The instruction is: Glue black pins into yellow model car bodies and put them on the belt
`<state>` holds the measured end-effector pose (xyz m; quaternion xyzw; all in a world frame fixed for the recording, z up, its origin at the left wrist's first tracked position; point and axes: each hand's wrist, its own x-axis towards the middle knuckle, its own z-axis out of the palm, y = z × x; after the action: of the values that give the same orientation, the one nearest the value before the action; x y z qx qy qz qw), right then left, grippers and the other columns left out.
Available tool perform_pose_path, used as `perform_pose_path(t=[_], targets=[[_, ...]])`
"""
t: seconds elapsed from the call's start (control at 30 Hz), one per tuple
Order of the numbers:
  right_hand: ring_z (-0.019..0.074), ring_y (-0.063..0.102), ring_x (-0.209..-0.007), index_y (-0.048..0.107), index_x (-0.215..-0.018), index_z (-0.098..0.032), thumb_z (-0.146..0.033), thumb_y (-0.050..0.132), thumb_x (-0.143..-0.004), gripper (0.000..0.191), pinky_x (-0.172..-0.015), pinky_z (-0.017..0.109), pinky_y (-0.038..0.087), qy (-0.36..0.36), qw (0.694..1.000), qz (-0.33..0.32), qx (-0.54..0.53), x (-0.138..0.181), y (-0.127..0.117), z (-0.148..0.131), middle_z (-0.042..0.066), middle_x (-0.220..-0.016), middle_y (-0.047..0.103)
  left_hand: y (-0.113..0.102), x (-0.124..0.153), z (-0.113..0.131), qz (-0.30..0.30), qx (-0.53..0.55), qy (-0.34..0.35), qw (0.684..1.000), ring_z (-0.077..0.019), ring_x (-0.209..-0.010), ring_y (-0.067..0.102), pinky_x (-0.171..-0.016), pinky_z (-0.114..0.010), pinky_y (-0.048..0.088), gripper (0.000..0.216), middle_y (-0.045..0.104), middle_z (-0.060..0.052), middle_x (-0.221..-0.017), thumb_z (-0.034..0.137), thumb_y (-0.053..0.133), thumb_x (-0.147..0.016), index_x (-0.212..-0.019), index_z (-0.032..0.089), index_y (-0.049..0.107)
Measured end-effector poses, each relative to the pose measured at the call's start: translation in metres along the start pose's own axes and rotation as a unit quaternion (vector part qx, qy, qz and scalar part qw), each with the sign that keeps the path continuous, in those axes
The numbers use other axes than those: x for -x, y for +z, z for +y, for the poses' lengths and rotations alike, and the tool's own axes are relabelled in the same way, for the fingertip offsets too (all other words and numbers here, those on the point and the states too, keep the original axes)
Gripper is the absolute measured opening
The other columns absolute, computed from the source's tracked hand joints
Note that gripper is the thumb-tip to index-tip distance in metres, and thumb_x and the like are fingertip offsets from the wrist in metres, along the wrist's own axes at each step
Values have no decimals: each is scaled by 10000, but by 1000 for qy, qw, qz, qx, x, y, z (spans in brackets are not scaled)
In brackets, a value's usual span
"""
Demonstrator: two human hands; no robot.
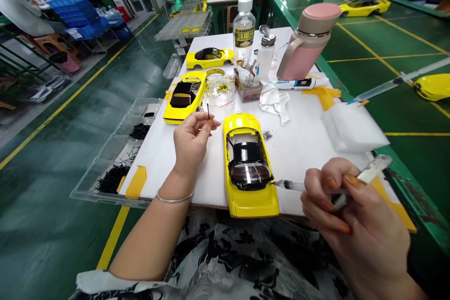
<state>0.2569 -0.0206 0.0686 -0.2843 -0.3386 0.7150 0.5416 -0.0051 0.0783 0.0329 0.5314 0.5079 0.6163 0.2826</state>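
you seemed to be gluing: right hand [351, 225] gripped the syringe [291, 185] at the rear of the yellow model car [250, 168], left hand [191, 138] pinched a black strip [208, 110]; placing it likely wanted steady aim.

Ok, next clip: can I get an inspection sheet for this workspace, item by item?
Surface: white board, fixed with strips of yellow tape.
Job's things: yellow model car nearest the person; syringe, tip at the car beside its rear window; thin black strip.
Clutter: second yellow car, third yellow car, pink flask, clear bottle, crumpled tissue, white foam block, clear tray of black parts.
Grippers: left hand pinches the thin black strip; right hand grips the syringe.
Cables: nothing seen.
Surroundings: green floor with yellow lines, blue crates on shelving.
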Motion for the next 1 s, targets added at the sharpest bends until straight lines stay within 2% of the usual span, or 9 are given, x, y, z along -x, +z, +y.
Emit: perform_pose_path(t=[0.1, 0.2, 0.27, 0.33, 0.4, 0.5, 0.67, 1.0], targets=[[62, 263, -478, 646, -873, -226, -423, 540, -1037, 278, -394, 198, 158, 20, 991, -84, 104, 0, -4, -7, -17, -692, 463, 0, 0, 0, 4, -9, 1, 1000, -160, -745, 758, -603, -231, 566, 178, 798, -53, -840, 323, 747, -846, -944, 180, 713], [102, 415, -565, 700, -913, -208, -455, 539, -1047, 324, -475, 244, 285, 21, 943, -219, 250, -2, -10, -19, 15, -703, 522, 0, 0, 0, 5, -12, 0, 1000, -167, -747, 760, -601, -237, 565, 181, 798, -55, -834, 328, 750, -839, -939, 181, 713], [120, 442, -578, 725, -902, -205, -476, 553, -1039, 349, -482, 259, 297, 2, 928, -243, 282, -5, -14, -26, 21, -674, 527, 0, 0, 0, 6, -14, -1, 1000, -167, -742, 759, -602, -237, 563, 186, 797, -54, -829, 327, 754, -836, -941, 179, 714], [102, 367, -497, 736, -892, -220, -487, 569, -1027, 343, -420, 251, 213, -23, 955, -181, 235, -9, -17, -29, -5, -616, 485, -1, 0, 1, 7, -17, -1, 1000, -164, -739, 757, -605, -233, 560, 191, 798, -53, -834, 324, 757, -838, -953, 176, 719], [61, 240, -418, 733, -873, -225, -463, 604, -1002, 300, -372, 231, 105, -44, 985, -98, 138, -15, -20, -27, -29, -615, 477, -1, 1, 1, 8, -21, -4, 1000, -161, -749, 758, -611, -227, 558, 190, 799, -52, -843, 320, 761, -845, -963, 175, 725], [24, 164, -394, 714, -809, -207, -400, 641, -962, 257, -358, 191, 68, -68, 997, -30, 12, -25, -23, -18, -39, -660, 492, -1, 2, 2, 8, -33, -8, 999, -159, -759, 759, -630, -224, 562, 184, 798, -51, -849, 315, 765, -852, -962, 172, 728], [19, 141, -398, 686, -754, -199, -382, 631, -962, 282, -365, 167, 91, -88, 993, -21, -70, -34, -26, -2, -53, -645, 457, -3, 2, 0, 8, -63, -11, 998, -163, -780, 760, -654, -232, 572, 176, 798, -53, -872, 311, 756, -871, -982, 176, 735], [15, 163, -402, 641, -739, -184, -386, 631, -960, 300, -363, 146, 125, -85, 993, -26, -80, -41, -29, 5, -54, -646, 448, -3, 2, 1, 11, -62, -9, 998, -150, -773, 752, -659, -223, 573, 139, 799, -37, -856, 285, 772, -870, -968, 189, 749]])
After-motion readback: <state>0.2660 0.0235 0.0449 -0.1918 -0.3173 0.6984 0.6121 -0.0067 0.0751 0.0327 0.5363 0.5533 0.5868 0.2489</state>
